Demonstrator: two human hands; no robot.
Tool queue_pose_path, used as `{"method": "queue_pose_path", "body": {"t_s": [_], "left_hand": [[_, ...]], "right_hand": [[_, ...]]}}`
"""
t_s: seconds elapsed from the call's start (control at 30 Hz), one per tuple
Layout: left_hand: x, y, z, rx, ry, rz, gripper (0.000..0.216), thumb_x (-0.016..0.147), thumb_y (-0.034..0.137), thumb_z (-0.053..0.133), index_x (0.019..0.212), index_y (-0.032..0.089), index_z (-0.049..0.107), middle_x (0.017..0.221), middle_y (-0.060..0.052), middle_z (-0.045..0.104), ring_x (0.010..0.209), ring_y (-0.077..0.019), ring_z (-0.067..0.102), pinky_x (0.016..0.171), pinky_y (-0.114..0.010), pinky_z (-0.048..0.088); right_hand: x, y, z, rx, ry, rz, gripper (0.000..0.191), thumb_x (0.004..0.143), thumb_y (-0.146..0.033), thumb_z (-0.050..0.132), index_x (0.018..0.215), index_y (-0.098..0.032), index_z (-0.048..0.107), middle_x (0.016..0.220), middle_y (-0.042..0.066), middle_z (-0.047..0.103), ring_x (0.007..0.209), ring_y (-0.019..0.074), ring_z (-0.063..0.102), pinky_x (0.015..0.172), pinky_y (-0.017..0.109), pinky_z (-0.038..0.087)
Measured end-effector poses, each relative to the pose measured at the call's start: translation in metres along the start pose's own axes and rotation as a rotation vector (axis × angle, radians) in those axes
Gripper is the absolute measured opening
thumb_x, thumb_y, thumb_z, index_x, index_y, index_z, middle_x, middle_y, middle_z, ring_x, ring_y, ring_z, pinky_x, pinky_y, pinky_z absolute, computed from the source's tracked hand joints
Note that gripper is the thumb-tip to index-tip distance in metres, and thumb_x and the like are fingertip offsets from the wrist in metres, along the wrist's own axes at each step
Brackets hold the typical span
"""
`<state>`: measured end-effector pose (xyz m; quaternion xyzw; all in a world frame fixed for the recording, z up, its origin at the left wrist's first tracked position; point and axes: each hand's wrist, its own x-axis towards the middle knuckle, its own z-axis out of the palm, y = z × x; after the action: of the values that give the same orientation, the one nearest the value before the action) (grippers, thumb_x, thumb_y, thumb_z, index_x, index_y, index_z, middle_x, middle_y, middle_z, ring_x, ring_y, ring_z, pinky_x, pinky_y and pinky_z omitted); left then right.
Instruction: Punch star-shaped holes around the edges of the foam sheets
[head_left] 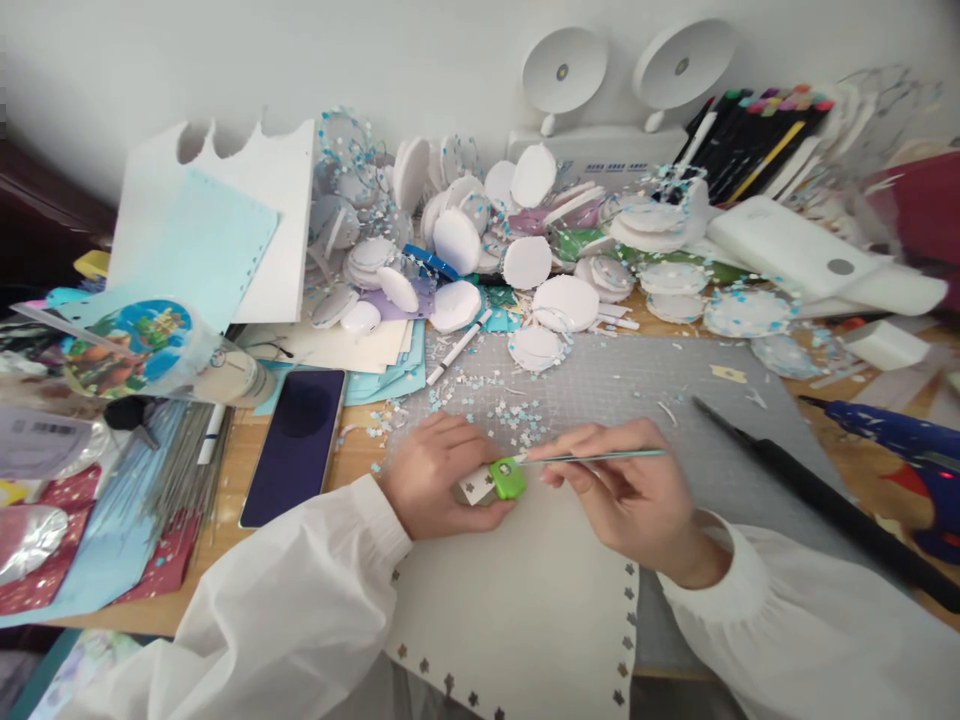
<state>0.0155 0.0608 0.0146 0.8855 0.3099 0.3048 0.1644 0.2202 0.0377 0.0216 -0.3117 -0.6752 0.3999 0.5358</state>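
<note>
Head view: a crowd of white discs (566, 303) is spreading across the upper middle, scalloped and matte, with blue and white specks clinging to some rims. Behind them a twin-headed white lamp (600, 155) is standing against the wall, and a cluster of dark pens (757, 145) is leaning at the upper right. Toward the right edge, a blue glue gun (889, 430) and a long black tool (840, 515) are lying close to the right sleeve. On the left, a glossy phone (294, 450) is resting on the wooden tabletop (349, 465), near a clear printed cup (139, 345) and a bundle of thin metallic wires (176, 485). Tiny flower-shaped confetti (517, 425) is littering the gridded grey mat (637, 385) just beyond the fingers.

At the center, a small, smooth green punch (508, 480) is sitting by the edge of a white sheet (517, 600), whose borders are showing rows of little flower-shaped holes. The left hand (439, 475) is curling around the punch, fingers over the top and thumb underneath, clamping it beside the sheet. The right hand (634, 490) is pinching a slender pale stick (619, 455) nearly level, its tip pointing at the punch; whether they are touching, I'm not able to tell.
</note>
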Motion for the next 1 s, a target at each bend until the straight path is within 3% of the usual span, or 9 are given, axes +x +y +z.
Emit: {"method": "queue_pose_path", "body": {"t_s": [0.1, 0.27, 0.37, 0.83, 1.0], "left_hand": [[0.000, 0.000, 0.000, -0.004, 0.002, 0.006, 0.025, 0.073, 0.035, 0.064, 0.089, 0.017, 0.063, 0.073, -0.005, 0.068, 0.069, -0.0186, 0.062, 0.065, -0.033, 0.046], [0.001, 0.000, -0.001, -0.004, 0.006, 0.010, 0.023, 0.074, 0.036, 0.064, 0.086, 0.016, 0.062, 0.071, -0.005, 0.067, 0.068, -0.0185, 0.061, 0.063, -0.032, 0.046], [0.001, 0.000, -0.001, -0.010, 0.015, 0.011, 0.022, 0.074, 0.036, 0.064, 0.085, 0.017, 0.062, 0.071, -0.005, 0.067, 0.068, -0.0180, 0.061, 0.064, -0.031, 0.046], [0.002, 0.001, -0.002, -0.027, -0.002, 0.008, 0.024, 0.071, 0.034, 0.066, 0.086, 0.016, 0.062, 0.071, -0.005, 0.067, 0.065, -0.0186, 0.060, 0.062, -0.032, 0.045], [0.002, 0.002, -0.002, -0.028, -0.009, 0.001, 0.022, 0.072, 0.033, 0.065, 0.086, 0.016, 0.062, 0.072, -0.005, 0.067, 0.066, -0.0184, 0.060, 0.063, -0.032, 0.046]], "right_hand": [[0.000, 0.000, -0.001, 0.040, 0.011, 0.039, 0.026, 0.085, -0.005, 0.053, 0.099, -0.026, 0.049, 0.093, 0.004, 0.069, 0.071, 0.0149, 0.070, 0.054, 0.025, 0.060], [-0.003, 0.008, -0.006, -0.120, -0.143, -0.127, 0.035, 0.081, -0.003, 0.056, 0.106, -0.026, 0.047, 0.097, 0.005, 0.069, 0.091, 0.0183, 0.068, 0.074, 0.034, 0.059], [-0.003, 0.011, -0.007, -0.166, -0.215, -0.188, 0.035, 0.083, -0.005, 0.054, 0.109, -0.026, 0.046, 0.101, 0.006, 0.069, 0.092, 0.0178, 0.068, 0.076, 0.036, 0.058], [-0.002, 0.005, -0.007, -0.178, -0.119, -0.174, 0.040, 0.078, 0.001, 0.057, 0.107, -0.025, 0.048, 0.097, 0.006, 0.070, 0.088, 0.0181, 0.068, 0.074, 0.034, 0.059], [-0.001, 0.009, -0.011, -0.151, -0.220, -0.219, 0.043, 0.080, 0.000, 0.055, 0.112, -0.027, 0.045, 0.099, 0.006, 0.069, 0.089, 0.0179, 0.068, 0.072, 0.035, 0.058]]}}
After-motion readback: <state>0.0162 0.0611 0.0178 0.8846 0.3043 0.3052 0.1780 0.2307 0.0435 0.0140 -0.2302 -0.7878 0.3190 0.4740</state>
